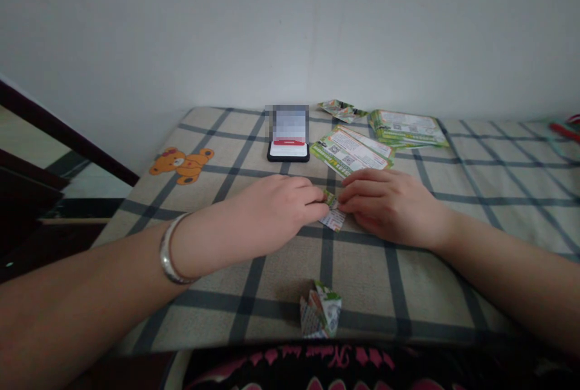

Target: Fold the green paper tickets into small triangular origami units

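Both hands rest on a checked cloth [408,281] and meet over a small folded paper piece [333,211] printed in green and white. My left hand [276,208] has its fingers curled together, pinching the paper's left edge; a silver bangle [170,254] circles that wrist. My right hand [389,202] presses its closed fingers on the paper's right side. Most of the paper is hidden under the fingers. A finished folded paper shape [321,311] stands near the front edge, close to my body.
A phone [289,136] lies face up beyond the hands. Green leaflets [351,151] lie right of it, with a stack of leaflets [405,127] and a crumpled leaflet [342,109] behind. A bear print [181,163] marks the cloth at left. A red object [566,130] lies far right.
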{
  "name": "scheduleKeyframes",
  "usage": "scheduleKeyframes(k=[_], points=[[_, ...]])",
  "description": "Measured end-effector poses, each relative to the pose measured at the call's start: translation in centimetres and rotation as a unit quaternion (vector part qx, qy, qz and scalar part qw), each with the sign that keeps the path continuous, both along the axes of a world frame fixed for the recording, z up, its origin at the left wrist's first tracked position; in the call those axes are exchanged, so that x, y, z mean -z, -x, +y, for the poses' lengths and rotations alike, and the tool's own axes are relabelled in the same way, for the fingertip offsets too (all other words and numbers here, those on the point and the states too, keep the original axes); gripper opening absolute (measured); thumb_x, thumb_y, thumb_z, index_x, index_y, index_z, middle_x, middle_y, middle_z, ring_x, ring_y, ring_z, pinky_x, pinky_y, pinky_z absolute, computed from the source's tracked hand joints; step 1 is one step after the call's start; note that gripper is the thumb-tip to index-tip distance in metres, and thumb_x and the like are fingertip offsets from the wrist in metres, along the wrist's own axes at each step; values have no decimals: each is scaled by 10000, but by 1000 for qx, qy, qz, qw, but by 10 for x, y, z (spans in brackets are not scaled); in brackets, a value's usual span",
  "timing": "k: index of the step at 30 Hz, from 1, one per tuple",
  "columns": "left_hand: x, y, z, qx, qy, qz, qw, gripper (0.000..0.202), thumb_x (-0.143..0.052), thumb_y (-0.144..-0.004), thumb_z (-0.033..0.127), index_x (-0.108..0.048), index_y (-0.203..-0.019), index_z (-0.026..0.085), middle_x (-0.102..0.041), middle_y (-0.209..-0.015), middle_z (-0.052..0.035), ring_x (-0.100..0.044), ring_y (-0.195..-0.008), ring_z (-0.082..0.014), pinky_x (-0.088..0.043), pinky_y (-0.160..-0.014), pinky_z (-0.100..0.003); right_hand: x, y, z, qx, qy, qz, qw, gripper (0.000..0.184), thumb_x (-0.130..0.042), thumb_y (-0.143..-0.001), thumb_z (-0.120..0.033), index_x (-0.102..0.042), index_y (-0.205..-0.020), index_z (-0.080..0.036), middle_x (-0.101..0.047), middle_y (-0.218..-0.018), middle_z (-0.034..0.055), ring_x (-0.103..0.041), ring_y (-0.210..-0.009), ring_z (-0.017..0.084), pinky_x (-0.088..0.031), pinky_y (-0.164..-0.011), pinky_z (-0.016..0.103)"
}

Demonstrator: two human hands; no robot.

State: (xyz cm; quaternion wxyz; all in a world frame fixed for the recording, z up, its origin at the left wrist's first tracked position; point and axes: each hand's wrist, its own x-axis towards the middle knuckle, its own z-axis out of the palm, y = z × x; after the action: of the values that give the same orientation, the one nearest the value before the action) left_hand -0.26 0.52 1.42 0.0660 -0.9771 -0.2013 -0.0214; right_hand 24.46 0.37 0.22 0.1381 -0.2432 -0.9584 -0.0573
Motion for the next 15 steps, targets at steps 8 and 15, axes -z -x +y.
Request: scheduleKeyframes(k=[8, 15], points=[[1, 1, 0, -6, 5, 6, 1000, 313, -502, -883, 114, -588, -1173, 193, -632, -1149, -54, -558, -1098, -237, -497, -920, -406, -3, -3, 1, -14, 2, -4, 1000, 212, -514, -894, -172, -698, -989, -220, -714, -1065, -8, -594, -1074, 198, -483, -900, 346], [1, 1, 1, -6, 4, 8, 1000, 368, -515, -860, 92, -575, -1207, 195, -627, -1191, -50, -553, -1127, -233, -488, -941, -400, -4, -7, 2, -20, -5, 4, 1000, 224, -533, -876, -150, -717, -980, -224, -725, -1084, -13, -588, -1102, 219, -485, -915, 361]])
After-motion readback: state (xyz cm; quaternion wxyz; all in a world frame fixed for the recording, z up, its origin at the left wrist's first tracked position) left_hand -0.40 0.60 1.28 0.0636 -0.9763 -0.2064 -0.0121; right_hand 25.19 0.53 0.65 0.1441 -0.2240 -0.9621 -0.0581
